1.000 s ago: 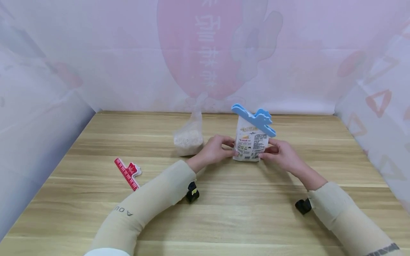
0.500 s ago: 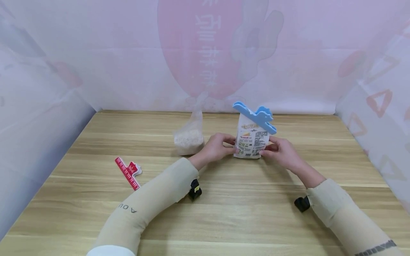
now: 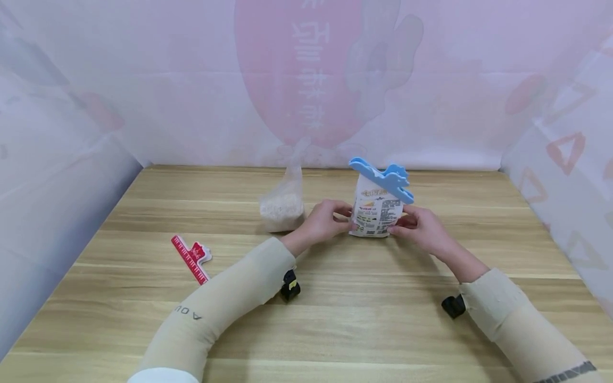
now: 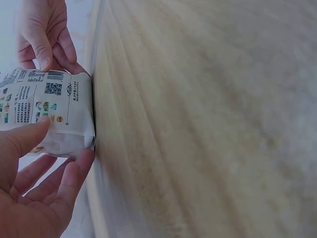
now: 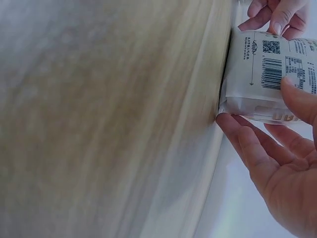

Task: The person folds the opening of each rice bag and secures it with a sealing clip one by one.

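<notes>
A white printed food pouch (image 3: 377, 217) stands upright toward the back of the wooden table. Across its top sits a blue bag clip (image 3: 381, 179), slanting down to the right. My left hand (image 3: 326, 220) holds the pouch's left side, thumb on the printed front and fingers at the side and bottom corner. On the opposite side my right hand (image 3: 425, 232) holds it the same way, its thumb near the barcode (image 5: 273, 73) in the right wrist view. The left wrist view shows the pouch's lower end (image 4: 67, 106) right at the tabletop. Its back is hidden.
A clear bag of pale grains (image 3: 282, 210), twisted at the top, stands left of the pouch, close behind my left hand. A red and white clip (image 3: 191, 259) lies at the left, partly covered by my left sleeve (image 3: 230, 290). A printed cloth (image 3: 191, 106) hangs behind the table.
The pouch has shifted slightly back and right on the table, both hands moving with it. Its clipped top rose a little, then came down again. The grain bag and red clip stayed put.
</notes>
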### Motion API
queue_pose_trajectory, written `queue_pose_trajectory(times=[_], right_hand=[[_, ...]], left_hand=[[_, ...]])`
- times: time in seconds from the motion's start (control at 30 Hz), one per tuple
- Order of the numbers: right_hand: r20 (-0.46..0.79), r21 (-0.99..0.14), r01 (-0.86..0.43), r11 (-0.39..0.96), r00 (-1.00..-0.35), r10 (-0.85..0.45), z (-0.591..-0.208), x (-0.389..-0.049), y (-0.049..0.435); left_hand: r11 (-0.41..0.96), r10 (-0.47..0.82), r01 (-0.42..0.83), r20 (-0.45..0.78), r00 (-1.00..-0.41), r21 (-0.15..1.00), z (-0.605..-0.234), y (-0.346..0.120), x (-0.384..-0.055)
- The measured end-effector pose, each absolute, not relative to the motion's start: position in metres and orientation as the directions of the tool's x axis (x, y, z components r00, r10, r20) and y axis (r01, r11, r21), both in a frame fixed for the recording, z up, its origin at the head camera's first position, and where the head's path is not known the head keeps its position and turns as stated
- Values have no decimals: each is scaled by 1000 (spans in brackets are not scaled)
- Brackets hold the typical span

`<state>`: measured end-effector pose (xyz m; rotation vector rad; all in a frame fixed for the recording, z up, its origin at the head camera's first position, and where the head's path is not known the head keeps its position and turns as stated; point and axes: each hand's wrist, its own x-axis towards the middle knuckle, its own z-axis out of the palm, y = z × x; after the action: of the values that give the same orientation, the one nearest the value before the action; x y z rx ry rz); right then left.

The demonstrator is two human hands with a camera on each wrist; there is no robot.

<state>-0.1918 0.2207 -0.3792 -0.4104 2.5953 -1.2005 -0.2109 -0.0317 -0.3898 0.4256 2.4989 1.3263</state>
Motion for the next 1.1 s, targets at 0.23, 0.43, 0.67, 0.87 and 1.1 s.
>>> queue_pose_trajectory(times=[0.23,0.43,0.67,0.87,1.1], right_hand=[[-99,-783,-156,603,-925,-367,-378,-190,221],[-116,-785,-139,604,-924,-363,-378,-191,224],[-101,-792,-148,592,-925,-366,-376,-189,227],[-114,-786,-141,602,-924,-365,-376,-184,233],[-127,-771,-138,622,-923,-362,-376,-174,244]], left_hand=[[554,357,100,-128,-925,826,-389,-34,-209],[555,344,83,-138,-929,828,-388,-36,-208],[549,335,57,-157,-929,834,-388,-40,-206],[556,349,72,-153,-925,828,-390,-44,-201],[518,397,85,-151,-905,851,-394,-50,-188]])
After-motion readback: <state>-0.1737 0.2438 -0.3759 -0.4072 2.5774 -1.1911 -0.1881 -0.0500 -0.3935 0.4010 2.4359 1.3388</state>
